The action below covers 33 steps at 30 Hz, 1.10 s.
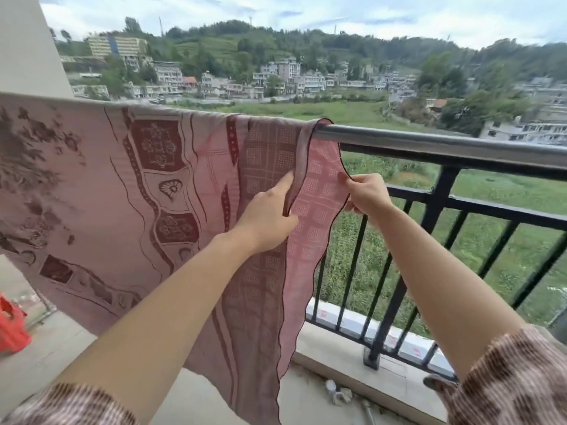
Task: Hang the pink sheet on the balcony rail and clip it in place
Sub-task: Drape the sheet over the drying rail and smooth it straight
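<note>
At the near left a red plastic item [12, 329] sits on the balcony floor. The pink sheet [153, 185] hangs draped over the balcony rail [460, 148], its right end folded over on itself. The left hand [270, 213] seems to pinch that fold, forefinger stretched along the hem. The right hand [365, 194] pinches the sheet's right edge. No clip is in view, so if either hand lets go, a gust or uneven drape could likely slide the sheet off the smooth rail.
</note>
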Motion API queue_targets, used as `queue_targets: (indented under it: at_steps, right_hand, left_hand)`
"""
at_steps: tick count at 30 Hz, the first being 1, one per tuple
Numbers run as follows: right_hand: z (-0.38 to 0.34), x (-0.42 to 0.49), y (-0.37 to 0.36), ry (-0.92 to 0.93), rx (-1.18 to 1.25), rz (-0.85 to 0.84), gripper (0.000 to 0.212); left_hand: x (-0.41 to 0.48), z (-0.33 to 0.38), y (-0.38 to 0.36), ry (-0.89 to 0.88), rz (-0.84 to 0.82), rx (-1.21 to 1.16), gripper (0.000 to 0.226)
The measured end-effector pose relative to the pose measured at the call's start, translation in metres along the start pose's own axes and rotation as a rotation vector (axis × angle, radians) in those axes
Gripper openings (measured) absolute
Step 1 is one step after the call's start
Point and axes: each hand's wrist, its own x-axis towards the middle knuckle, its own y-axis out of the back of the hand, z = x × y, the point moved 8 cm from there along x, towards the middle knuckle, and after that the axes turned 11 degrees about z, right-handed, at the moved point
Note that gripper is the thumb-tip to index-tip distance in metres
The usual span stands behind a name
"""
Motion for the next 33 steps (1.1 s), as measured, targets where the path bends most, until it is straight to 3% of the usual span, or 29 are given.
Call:
queue_targets:
  at_steps: [3, 6, 14, 22, 24, 27, 29, 33]
  right_hand:
    - [0.010, 0.007, 0.025, -0.246, 0.282, 0.051, 0.022]
    - [0.022, 0.016, 0.053, -0.351, 0.495, 0.094, 0.021]
    - [0.030, 0.044, 0.124, -0.266, 0.536, 0.224, 0.011]
    - [0.055, 0.049, 0.150, -0.209, 0.692, 0.340, 0.021]
    - [0.069, 0.043, 0.142, -0.150, 0.574, 0.319, 0.025]
    - [0.078, 0.028, 0.110, -0.037, 0.352, 0.031, 0.025]
    - [0.077, 0.018, 0.101, 0.024, 0.236, -0.065, 0.012]
    - [0.061, 0.000, 0.123, 0.154, 0.186, 0.172, 0.006]
  left_hand:
    - [-0.002, 0.030, -0.011, -0.089, -0.047, -0.028, 0.075]
    - [0.004, 0.057, -0.018, -0.119, -0.017, -0.114, 0.075]
    - [0.006, 0.129, -0.080, -0.199, -0.130, -0.203, 0.075]
    - [-0.005, 0.161, -0.099, -0.213, -0.141, -0.405, 0.070]
    - [-0.010, 0.158, -0.109, -0.193, -0.155, -0.353, 0.069]
    - [-0.017, 0.133, -0.127, -0.113, -0.240, -0.177, 0.071]
    - [-0.016, 0.113, -0.129, -0.047, -0.224, -0.136, 0.064]
    - [-0.006, 0.075, -0.110, 0.051, -0.074, -0.093, 0.037]
